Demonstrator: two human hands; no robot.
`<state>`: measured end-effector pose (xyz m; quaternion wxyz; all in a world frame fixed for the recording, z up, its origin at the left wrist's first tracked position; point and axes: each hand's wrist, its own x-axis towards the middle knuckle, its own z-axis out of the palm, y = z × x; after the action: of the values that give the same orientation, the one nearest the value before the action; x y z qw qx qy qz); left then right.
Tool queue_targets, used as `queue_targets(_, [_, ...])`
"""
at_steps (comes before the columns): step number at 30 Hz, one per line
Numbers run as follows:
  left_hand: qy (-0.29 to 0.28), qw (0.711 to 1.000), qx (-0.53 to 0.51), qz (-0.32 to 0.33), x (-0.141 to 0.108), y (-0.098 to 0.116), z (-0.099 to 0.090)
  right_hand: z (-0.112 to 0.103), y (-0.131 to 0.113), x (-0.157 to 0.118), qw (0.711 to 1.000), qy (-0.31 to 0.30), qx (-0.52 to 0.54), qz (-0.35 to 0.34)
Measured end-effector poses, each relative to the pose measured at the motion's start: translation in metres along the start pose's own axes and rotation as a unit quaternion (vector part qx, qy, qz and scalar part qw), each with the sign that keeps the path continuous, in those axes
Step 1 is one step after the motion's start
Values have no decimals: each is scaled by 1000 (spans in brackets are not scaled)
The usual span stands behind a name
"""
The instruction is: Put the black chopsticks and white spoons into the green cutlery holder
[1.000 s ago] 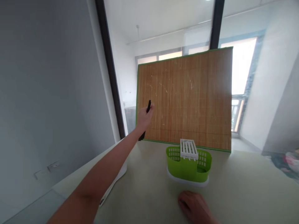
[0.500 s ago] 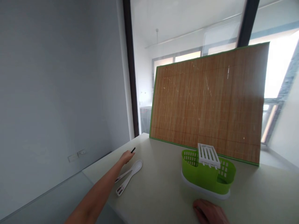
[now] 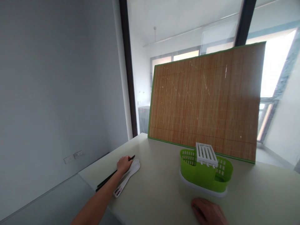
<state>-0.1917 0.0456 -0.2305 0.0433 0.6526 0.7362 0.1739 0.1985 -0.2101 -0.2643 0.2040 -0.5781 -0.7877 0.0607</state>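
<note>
My left hand (image 3: 124, 163) is closed around black chopsticks (image 3: 107, 179) at the left side of the table. Their long ends stretch toward the table's left edge, and a short tip shows past my fingers. Just right of that hand lie two white spoons (image 3: 127, 180), overlapping, handles toward me; my forearm covers part of one. My right hand (image 3: 209, 211) rests on the table with its fingers curled together, apparently around nothing. In front of it, not touched, stands a green utensil caddy (image 3: 202, 175) with a white slotted rack (image 3: 206, 153) on top and a white base.
A bamboo mat (image 3: 203, 103) with green edging leans upright at the table's (image 3: 159, 184) back, against a glass partition with dark posts. To the left is a grey wall (image 3: 58, 78) with sockets (image 3: 73, 157). The table's left edge runs close to my left forearm.
My left hand has lowered slightly to the left. The chopsticks' long ends now show left of my forearm, where only a tip showed before. My right hand stays put; the view shifted a little.
</note>
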Motion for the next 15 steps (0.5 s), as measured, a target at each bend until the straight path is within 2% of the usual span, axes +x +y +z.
queue_targets(5, [6,1000,0,-6,1,6,-11,-3,-4,-1,1000,4,-9,0])
queue_targets(9, [62,998,-16,22,-2,25,-29,-2,-5,-1,1000,11,-12,-1])
queue_targets(12, [105,989,-44,99,-20,63,-42,-2,-7,0,1000,19,-20,5])
queue_targets(14, [108,972,-88,187,-49,101,-46,-4,-9,1,999,23,-23,11])
queue_targets(15, [105,944,-160,267,-68,122,-47,-4,-10,1,999,24,-23,14])
